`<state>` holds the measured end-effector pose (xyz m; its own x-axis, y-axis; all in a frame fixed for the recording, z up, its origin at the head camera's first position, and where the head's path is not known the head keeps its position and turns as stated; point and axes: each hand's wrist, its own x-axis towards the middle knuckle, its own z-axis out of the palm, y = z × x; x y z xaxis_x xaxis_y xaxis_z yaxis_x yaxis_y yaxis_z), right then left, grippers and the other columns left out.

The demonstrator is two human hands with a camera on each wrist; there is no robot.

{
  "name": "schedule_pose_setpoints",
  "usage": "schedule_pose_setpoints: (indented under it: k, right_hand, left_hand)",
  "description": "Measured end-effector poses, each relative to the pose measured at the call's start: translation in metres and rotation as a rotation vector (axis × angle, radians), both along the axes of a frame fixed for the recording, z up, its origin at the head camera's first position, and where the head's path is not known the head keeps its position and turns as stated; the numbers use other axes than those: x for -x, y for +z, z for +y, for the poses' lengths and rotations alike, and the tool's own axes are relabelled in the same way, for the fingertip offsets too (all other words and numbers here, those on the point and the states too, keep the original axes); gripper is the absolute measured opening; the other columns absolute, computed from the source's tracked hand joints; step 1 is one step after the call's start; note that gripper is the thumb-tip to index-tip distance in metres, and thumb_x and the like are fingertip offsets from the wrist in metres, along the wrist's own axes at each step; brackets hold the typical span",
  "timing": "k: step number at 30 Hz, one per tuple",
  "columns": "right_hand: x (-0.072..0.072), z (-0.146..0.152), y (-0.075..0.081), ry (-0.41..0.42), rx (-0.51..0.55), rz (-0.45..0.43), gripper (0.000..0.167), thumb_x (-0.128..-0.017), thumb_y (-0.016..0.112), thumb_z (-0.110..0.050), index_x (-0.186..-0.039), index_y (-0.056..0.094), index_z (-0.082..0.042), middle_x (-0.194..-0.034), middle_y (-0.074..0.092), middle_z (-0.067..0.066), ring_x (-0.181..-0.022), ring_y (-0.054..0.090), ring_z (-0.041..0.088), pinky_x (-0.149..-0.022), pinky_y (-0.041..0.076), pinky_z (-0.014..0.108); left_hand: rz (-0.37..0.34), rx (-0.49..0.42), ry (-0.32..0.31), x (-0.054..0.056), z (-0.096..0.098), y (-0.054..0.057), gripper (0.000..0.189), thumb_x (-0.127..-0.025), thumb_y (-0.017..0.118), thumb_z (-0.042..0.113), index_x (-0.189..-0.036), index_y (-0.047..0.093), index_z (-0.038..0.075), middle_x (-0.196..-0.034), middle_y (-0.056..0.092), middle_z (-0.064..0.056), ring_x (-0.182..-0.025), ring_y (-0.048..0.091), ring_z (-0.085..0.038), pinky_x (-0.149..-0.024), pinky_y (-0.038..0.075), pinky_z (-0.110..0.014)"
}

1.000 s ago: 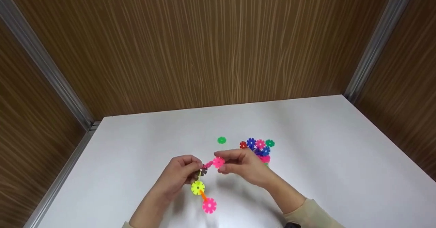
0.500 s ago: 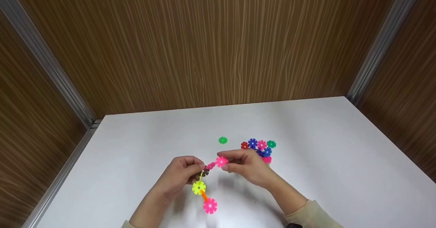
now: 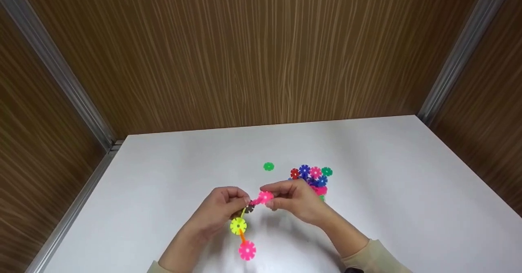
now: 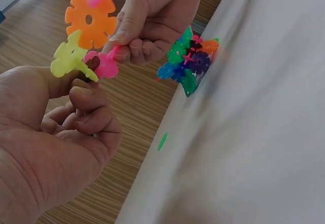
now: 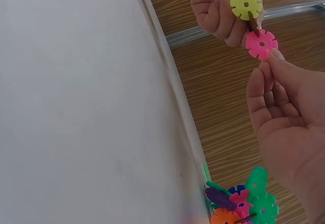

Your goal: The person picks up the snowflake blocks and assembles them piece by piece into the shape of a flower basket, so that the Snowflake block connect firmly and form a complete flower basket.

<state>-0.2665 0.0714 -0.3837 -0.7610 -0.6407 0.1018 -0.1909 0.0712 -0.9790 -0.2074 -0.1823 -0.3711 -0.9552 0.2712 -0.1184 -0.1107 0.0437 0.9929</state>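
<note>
Over the white table my two hands hold a chain of notched plastic snowflake discs. The left hand (image 3: 220,210) pinches a dark brown disc (image 3: 250,208), partly hidden by its thumb and fingers. In the right hand (image 3: 299,203), thumb and fingertips pinch a bright pink disc (image 3: 266,197). Another pink piece (image 3: 255,202), seen nearly edge-on, sits between this disc and the brown one. Below the left hand hang a yellow disc (image 3: 238,226), an orange disc (image 3: 242,236) seen edge-on and a pink disc (image 3: 247,250). The left wrist view shows the orange disc (image 4: 89,20) face-on.
Just beyond the right hand, a pile of red, blue, pink and green discs (image 3: 316,179) lies on the white table (image 3: 183,167). One green disc (image 3: 268,166) lies apart, left of the pile. Wood-grain panels (image 3: 261,53) close in the back and sides.
The two hands have come a little closer, so less of the pink piece between them shows. The chain's hanging pink end has swung slightly down and left.
</note>
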Motion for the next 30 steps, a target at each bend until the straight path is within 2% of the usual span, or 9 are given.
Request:
schedule_pose_setpoints:
  k: [5,9,15,18,21,24,27,30]
  right_hand:
    - [-0.003,-0.002,0.000,0.008,-0.010,-0.022,0.033,-0.095,0.080,-0.009,-0.128,0.077,-0.007,-0.112,0.079,0.011,-0.096,0.075,0.023,-0.085,0.062,0.032]
    - [-0.006,-0.007,0.001,0.039,-0.026,-0.034,0.033,-0.096,0.080,-0.012,-0.129,0.078,-0.013,-0.114,0.078,0.010,-0.098,0.073,0.023,-0.087,0.062,0.033]
    - [-0.007,-0.010,0.002,0.016,-0.014,-0.031,0.035,-0.095,0.080,-0.007,-0.130,0.074,-0.007,-0.103,0.073,0.011,-0.091,0.070,0.022,-0.083,0.062,0.029]
    - [-0.005,-0.012,0.002,0.000,0.007,-0.026,0.040,-0.094,0.081,-0.007,-0.133,0.071,-0.004,-0.110,0.072,0.014,-0.100,0.070,0.026,-0.088,0.061,0.030]
    - [-0.001,-0.018,0.001,-0.046,0.017,0.006,0.046,-0.096,0.081,-0.013,-0.139,0.066,-0.005,-0.125,0.070,0.015,-0.119,0.066,0.033,-0.100,0.057,0.033]
    - [0.005,-0.031,-0.002,-0.119,-0.037,0.082,0.054,-0.099,0.078,-0.022,-0.148,0.059,-0.008,-0.144,0.062,0.014,-0.137,0.056,0.037,-0.111,0.051,0.041]
    - [0.012,-0.049,-0.006,-0.220,-0.129,0.139,0.061,-0.100,0.076,-0.026,-0.154,0.052,-0.011,-0.156,0.053,0.012,-0.147,0.046,0.038,-0.117,0.044,0.050]
    - [0.021,-0.064,-0.008,-0.338,-0.199,0.136,0.063,-0.100,0.075,-0.023,-0.157,0.049,-0.014,-0.163,0.045,0.013,-0.150,0.041,0.041,-0.118,0.040,0.055]
  left_hand:
    - [-0.011,-0.018,0.015,0.000,0.005,0.000,0.019,-0.103,0.070,0.018,-0.098,0.072,-0.001,-0.084,0.071,-0.008,-0.071,0.056,-0.016,-0.064,0.049,-0.022]
    - [-0.015,-0.001,0.001,0.000,0.007,-0.001,0.025,-0.102,0.073,0.025,-0.102,0.072,0.000,-0.079,0.067,-0.005,-0.069,0.060,-0.016,-0.067,0.055,-0.025]
    - [0.002,0.030,-0.016,0.000,0.004,0.000,0.024,-0.103,0.071,0.023,-0.104,0.074,0.000,-0.079,0.069,-0.007,-0.069,0.066,-0.017,-0.070,0.060,-0.027]
    - [0.025,0.031,-0.014,0.001,0.000,0.002,0.022,-0.105,0.068,0.020,-0.103,0.073,-0.001,-0.078,0.068,-0.006,-0.068,0.068,-0.017,-0.069,0.061,-0.028]
    - [0.036,0.021,0.037,0.002,-0.008,0.006,0.022,-0.105,0.067,0.019,-0.102,0.072,-0.002,-0.076,0.066,-0.005,-0.068,0.068,-0.016,-0.069,0.061,-0.028]
    - [0.041,-0.002,0.112,0.002,-0.017,0.010,0.022,-0.105,0.068,0.020,-0.101,0.071,-0.001,-0.075,0.064,-0.005,-0.067,0.067,-0.017,-0.068,0.060,-0.028]
    - [0.043,-0.029,0.162,0.002,-0.025,0.015,0.022,-0.105,0.067,0.019,-0.101,0.071,-0.002,-0.074,0.063,-0.006,-0.067,0.067,-0.019,-0.066,0.059,-0.026]
    - [0.038,-0.042,0.181,0.002,-0.028,0.019,0.021,-0.106,0.066,0.019,-0.102,0.070,-0.002,-0.075,0.063,-0.008,-0.068,0.067,-0.020,-0.067,0.059,-0.026]
